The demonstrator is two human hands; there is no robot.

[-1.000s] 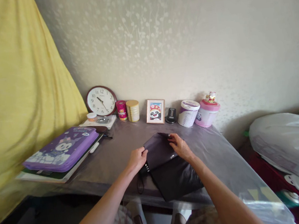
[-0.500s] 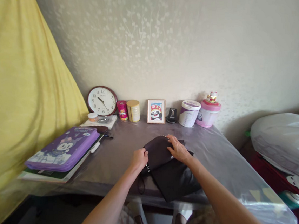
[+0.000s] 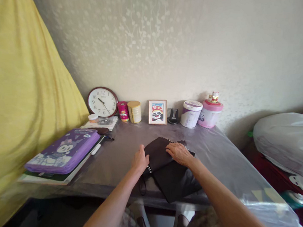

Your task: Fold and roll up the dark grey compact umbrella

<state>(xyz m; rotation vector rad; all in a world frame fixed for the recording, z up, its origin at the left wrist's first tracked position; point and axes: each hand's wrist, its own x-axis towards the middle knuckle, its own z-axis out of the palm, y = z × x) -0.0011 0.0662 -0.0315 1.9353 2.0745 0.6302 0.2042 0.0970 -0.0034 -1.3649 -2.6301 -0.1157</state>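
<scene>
Folded black fabric (image 3: 171, 183) lies at the front edge of the table, with a pale dotted trim along its upper edge and white marks at its left side. A thin dark cord loop hangs from its lower left. My left hand (image 3: 140, 160) is closed on the fabric's left edge, thumb toward the cloth. My right hand (image 3: 180, 153) rests on top of the upper right part, fingers stretched out and lying on the cloth. Whatever is under the folds is hidden.
On the left, a purple zip case (image 3: 64, 150) lies on books. Along the wall stand a clock (image 3: 102, 101), cans (image 3: 134, 112), a framed panda picture (image 3: 157, 112), a black stand (image 3: 173, 116) and tubs (image 3: 191, 114). A plastic-wrapped bundle (image 3: 291, 143) sits beyond the table's right edge.
My right hand has slid down and slightly left across the fabric, with its fingers now lying flatter. My left hand stays at the left edge, slightly shifted.
</scene>
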